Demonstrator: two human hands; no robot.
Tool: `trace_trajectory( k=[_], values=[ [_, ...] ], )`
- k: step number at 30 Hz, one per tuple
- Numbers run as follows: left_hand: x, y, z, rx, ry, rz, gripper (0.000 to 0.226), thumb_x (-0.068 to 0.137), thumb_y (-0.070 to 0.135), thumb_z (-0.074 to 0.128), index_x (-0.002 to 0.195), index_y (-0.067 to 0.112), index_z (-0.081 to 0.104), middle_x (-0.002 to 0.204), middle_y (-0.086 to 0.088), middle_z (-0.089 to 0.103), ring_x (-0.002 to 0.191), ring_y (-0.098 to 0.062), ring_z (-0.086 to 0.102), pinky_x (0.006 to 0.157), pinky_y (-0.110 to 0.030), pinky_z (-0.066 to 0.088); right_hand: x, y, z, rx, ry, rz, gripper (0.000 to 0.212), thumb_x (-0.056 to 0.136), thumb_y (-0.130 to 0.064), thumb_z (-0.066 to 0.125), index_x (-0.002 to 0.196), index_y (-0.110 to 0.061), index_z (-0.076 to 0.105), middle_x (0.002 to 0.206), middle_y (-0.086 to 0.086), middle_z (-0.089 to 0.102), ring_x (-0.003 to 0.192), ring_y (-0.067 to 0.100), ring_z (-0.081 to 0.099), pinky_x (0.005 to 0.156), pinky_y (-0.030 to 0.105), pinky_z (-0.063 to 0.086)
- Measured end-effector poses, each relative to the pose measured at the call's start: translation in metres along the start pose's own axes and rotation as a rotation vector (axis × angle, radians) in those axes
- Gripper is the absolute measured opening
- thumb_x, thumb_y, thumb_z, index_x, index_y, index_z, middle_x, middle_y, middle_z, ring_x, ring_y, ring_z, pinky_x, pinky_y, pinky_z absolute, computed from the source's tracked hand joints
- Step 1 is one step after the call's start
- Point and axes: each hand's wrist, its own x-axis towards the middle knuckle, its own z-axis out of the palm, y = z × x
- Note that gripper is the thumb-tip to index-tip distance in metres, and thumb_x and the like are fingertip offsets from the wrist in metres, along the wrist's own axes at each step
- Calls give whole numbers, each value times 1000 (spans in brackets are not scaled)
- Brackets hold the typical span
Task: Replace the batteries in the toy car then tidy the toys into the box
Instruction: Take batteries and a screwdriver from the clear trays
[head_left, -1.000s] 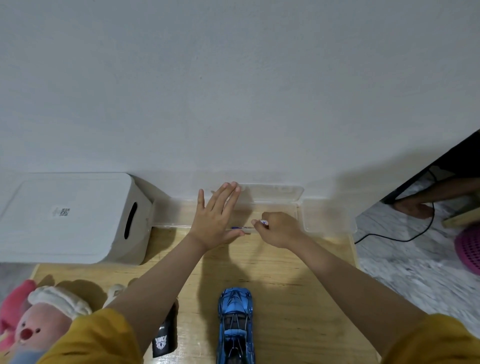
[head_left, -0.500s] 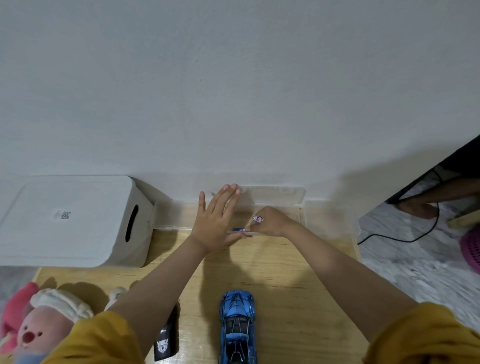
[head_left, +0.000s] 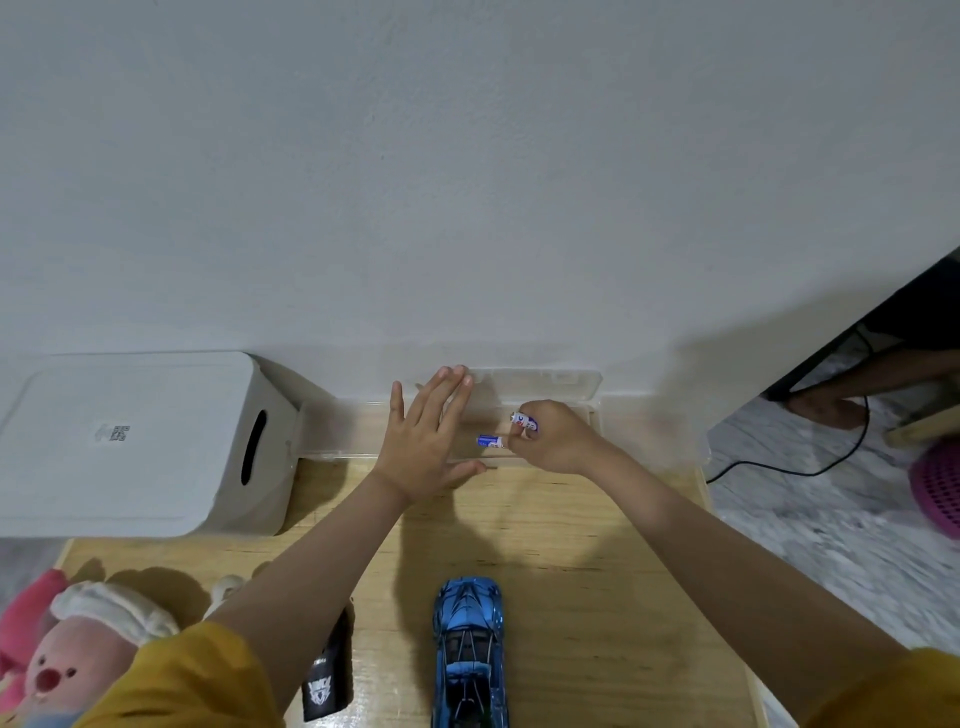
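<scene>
A pale wooden tabletop (head_left: 597, 561) is bearing a lidded white plastic storage box (head_left: 130, 441), a clear plastic case (head_left: 571, 387) and a glossy blue toy car (head_left: 470, 649). The left hand (head_left: 426, 441) is lying flat, fingers spread, on the case; the right hand (head_left: 558, 439) is pinching two small blue-and-white batteries (head_left: 523, 422).

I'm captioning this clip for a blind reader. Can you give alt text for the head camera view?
The right hand lifts two batteries from a clear plastic case by the wall, while the left hand lies flat on it. Nearer, a blue toy car sits on the wooden table.
</scene>
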Motion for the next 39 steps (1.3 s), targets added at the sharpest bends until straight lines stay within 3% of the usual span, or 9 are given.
trace_trajectory(
  k=[6,10,16,19,21,24,28,35,39],
  values=[
    [0,0,0,3,1,5,105,73,79,42,147,8,22,154,-7,21,148,-14,1,112,-59,7,-47,10,-18,109,2,9,24,85,-23,61,70,-7,52,63,-4,45,52,9,39,52,21,33],
    [0,0,-2,32,-10,3,109,71,79,46,148,8,19,153,-8,22,147,-15,2,112,-58,5,-74,25,-10,214,-17,59,14,85,-12,59,73,-8,53,70,1,65,44,1,45,46,17,37],
    [0,2,-5,21,-32,-17,111,72,80,43,152,11,9,153,-9,24,148,-14,1,111,-60,10,-83,55,14,139,96,77,4,79,-7,59,77,-8,55,71,-8,58,59,4,51,60,21,44],
    [-1,2,-7,27,-47,-27,114,69,80,46,152,13,4,154,-7,21,147,-14,1,112,-59,9,-80,64,22,-21,107,10,7,83,-8,52,84,-14,55,83,-2,62,68,6,56,64,24,46],
    [-2,3,-8,36,-55,-26,114,69,80,47,152,11,9,154,-8,21,147,-14,2,111,-60,10,-80,70,28,-228,88,-42,18,85,-10,47,100,-12,55,98,6,57,80,22,55,69,34,46],
    [-1,4,-8,45,-55,-26,111,68,79,48,149,8,19,153,-8,23,147,-18,11,110,-59,11,-82,75,39,-459,116,-35,34,83,-8,45,117,-7,50,111,7,47,84,28,53,63,32,43],
    [-1,4,-7,45,-38,-16,109,69,79,47,147,7,23,152,-9,25,145,-20,18,111,-58,9,-84,78,53,-666,255,-40,35,64,-12,60,99,-8,59,95,10,55,74,26,55,52,29,40],
    [-1,4,-5,60,-30,-13,106,71,80,44,146,6,29,152,-9,28,143,-22,24,111,-58,10,-89,80,68,-577,333,-28,47,65,-26,43,108,-13,57,103,9,53,91,28,48,77,39,39],
    [-1,4,-4,74,-25,-17,107,72,81,42,147,6,27,153,-8,26,147,-14,7,112,-58,8,-92,82,68,-492,298,-60,53,67,-30,44,116,-14,57,113,8,53,105,26,47,86,42,36]
  ],
)
